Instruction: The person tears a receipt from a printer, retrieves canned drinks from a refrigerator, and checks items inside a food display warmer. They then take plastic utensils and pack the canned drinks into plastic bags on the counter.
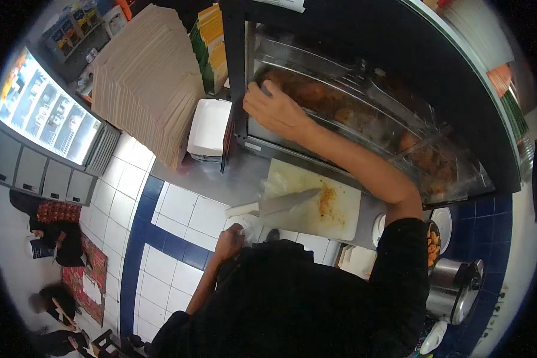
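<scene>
My right hand [278,110] reaches up to a black-framed glass food warmer [235,65], its fingers curled at the left edge of the glass door [340,89]. Browned pieces of food [307,90] show behind the glass. Low beside my body, my left hand [229,241] is closed on a thin clear plastic bag [250,230], seen only in part. Just above that hand, a large knife [289,201] with a white handle lies across a cutting board [340,210]. Orange-brown crumbs [328,200] are scattered on the board.
Stacked cardboard boxes [146,77] and white paper trays [210,128] stand left of the warmer. At right are a metal pot [453,292] and a pan of fried pieces [432,244]. Other people [65,244] are at far left, near a lit fridge [51,110].
</scene>
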Demonstrator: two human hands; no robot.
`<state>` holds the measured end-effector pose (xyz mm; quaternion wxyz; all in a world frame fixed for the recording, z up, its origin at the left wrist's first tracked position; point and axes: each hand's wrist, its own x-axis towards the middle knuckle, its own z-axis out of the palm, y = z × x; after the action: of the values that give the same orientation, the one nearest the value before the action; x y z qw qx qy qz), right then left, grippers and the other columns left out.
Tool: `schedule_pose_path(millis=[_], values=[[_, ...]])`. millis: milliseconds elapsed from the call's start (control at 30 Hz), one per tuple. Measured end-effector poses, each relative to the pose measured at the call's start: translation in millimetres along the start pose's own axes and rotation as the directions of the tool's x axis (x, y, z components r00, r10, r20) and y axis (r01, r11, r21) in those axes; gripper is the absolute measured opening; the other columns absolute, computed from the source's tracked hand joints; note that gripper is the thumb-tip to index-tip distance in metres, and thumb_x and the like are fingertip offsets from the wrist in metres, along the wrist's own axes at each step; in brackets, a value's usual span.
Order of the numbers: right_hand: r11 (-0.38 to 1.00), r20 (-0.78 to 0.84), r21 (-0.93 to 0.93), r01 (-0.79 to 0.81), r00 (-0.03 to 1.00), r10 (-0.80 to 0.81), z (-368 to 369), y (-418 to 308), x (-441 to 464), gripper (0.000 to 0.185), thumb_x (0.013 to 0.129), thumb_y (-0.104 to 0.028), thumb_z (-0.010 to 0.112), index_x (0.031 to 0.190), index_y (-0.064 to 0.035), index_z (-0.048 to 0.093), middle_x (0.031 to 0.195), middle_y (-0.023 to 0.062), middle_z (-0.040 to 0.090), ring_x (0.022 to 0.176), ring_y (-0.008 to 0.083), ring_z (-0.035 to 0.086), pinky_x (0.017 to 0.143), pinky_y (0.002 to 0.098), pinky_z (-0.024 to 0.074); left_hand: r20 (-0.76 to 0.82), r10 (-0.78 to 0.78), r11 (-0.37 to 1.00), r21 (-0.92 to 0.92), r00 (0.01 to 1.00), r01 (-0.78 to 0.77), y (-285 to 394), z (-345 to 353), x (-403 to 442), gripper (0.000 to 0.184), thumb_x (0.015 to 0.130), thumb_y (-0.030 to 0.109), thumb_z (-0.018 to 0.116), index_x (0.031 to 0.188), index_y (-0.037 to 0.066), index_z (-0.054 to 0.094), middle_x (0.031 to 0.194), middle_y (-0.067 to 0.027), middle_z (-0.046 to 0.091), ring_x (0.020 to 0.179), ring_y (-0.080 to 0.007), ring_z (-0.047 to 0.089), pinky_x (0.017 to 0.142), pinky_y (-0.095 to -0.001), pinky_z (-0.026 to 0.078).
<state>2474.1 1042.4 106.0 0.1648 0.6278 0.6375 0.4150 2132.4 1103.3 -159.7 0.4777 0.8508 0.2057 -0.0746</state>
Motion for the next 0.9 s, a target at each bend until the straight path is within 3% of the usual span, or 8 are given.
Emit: schedule_pose_path(millis=[67, 100, 200, 300, 433, 633, 900], values=[[0.999, 0.012, -0.042, 0.033, 0.999, -0.033, -4.6, 6.5, -4.4, 0.035, 0.086, -0.022, 0.057, 0.116, -0.0059, 0.065, 0.126, 0.0088, 0.059, 0.125, 0.0237, 0.048, 0.100, 0.0405, 0.0407, 0.075, 0.025, 0.998, -0.054, 0.997, -0.021, -1.4, 0.6, 11.3, 0.025, 0.083, 0.011, 0.062, 0.108, 0.005, 0.063, 0.085, -0.0259, 0.069, 0.085, -0.0429, 0.068, 0.073, -0.0492, 0.054], [0.997, 0.020, -0.063, 0.045, 0.999, -0.044, -8.2, 8.5, -7.3, 0.035, 0.087, -0.022, 0.057, 0.117, -0.0059, 0.065, 0.127, 0.0089, 0.058, 0.126, 0.0236, 0.048, 0.100, 0.0405, 0.0407, 0.071, 0.025, 0.998, 0.056, 0.997, -0.029, 1.6, 4.1, 17.3, 0.027, 0.083, 0.014, 0.064, 0.108, 0.005, 0.063, 0.087, -0.0255, 0.069, 0.088, -0.0446, 0.067, 0.076, -0.0522, 0.054], [0.996, 0.057, -0.076, 0.050, 0.997, -0.046, -12.4, 4.9, -15.3, 0.037, 0.088, -0.022, 0.057, 0.120, -0.0056, 0.064, 0.129, 0.0093, 0.058, 0.127, 0.0241, 0.047, 0.101, 0.0404, 0.0404, 0.129, 0.157, 0.987, -0.002, 0.979, -0.158, 5.1, 6.2, 28.7, 0.027, 0.083, 0.017, 0.064, 0.108, 0.006, 0.062, 0.086, -0.0241, 0.069, 0.087, -0.0454, 0.067, 0.076, -0.0537, 0.053], [0.995, 0.086, -0.086, 0.050, 0.995, -0.043, -21.3, 4.4, -10.3, 0.036, 0.088, -0.022, 0.056, 0.119, -0.0051, 0.065, 0.130, 0.0097, 0.057, 0.127, 0.0245, 0.047, 0.101, 0.0403, 0.0405, 0.154, 0.130, 0.990, 0.038, 0.979, -0.137, 12.5, 7.3, 35.7, 0.026, 0.084, 0.017, 0.064, 0.107, 0.006, 0.062, 0.086, -0.0229, 0.070, 0.087, -0.0454, 0.067, 0.077, -0.0547, 0.052], [0.987, 0.123, -0.152, 0.054, 0.992, -0.035, -29.4, 4.8, 2.0, 0.035, 0.088, -0.022, 0.056, 0.117, -0.0044, 0.066, 0.129, 0.0100, 0.057, 0.122, 0.0254, 0.049, 0.100, 0.0411, 0.0406, 0.115, 0.125, 0.991, 0.038, 0.986, -0.130, 13.1, 8.9, 32.9, 0.025, 0.083, 0.016, 0.065, 0.106, 0.007, 0.063, 0.084, -0.0243, 0.069, 0.084, -0.0450, 0.067, 0.076, -0.0551, 0.052], [0.995, 0.120, -0.103, 0.004, 0.993, 0.008, -31.5, 9.2, 5.1, 0.036, 0.088, -0.023, 0.056, 0.116, -0.0028, 0.065, 0.128, 0.0110, 0.056, 0.117, 0.0266, 0.050, 0.099, 0.0403, 0.0403, 0.066, 0.091, 0.996, -0.006, 0.994, -0.091, 3.2, 17.5, 26.3, 0.024, 0.082, 0.015, 0.065, 0.104, 0.007, 0.064, 0.084, -0.0265, 0.069, 0.083, -0.0457, 0.067, 0.075, -0.0551, 0.052], [0.975, 0.142, -0.184, 0.121, 0.985, -0.095, -35.4, 20.6, 9.4, 0.038, 0.089, -0.023, 0.053, 0.118, -0.0004, 0.065, 0.121, 0.0112, 0.054, 0.110, 0.0238, 0.050, 0.094, 0.0372, 0.0405, 0.002, 0.082, 0.995, -0.064, 0.997, -0.082, 9.1, 20.1, 31.6, 0.025, 0.080, 0.014, 0.066, 0.103, 0.006, 0.063, 0.088, -0.0267, 0.068, 0.087, -0.0461, 0.067, 0.074, -0.0543, 0.052]])
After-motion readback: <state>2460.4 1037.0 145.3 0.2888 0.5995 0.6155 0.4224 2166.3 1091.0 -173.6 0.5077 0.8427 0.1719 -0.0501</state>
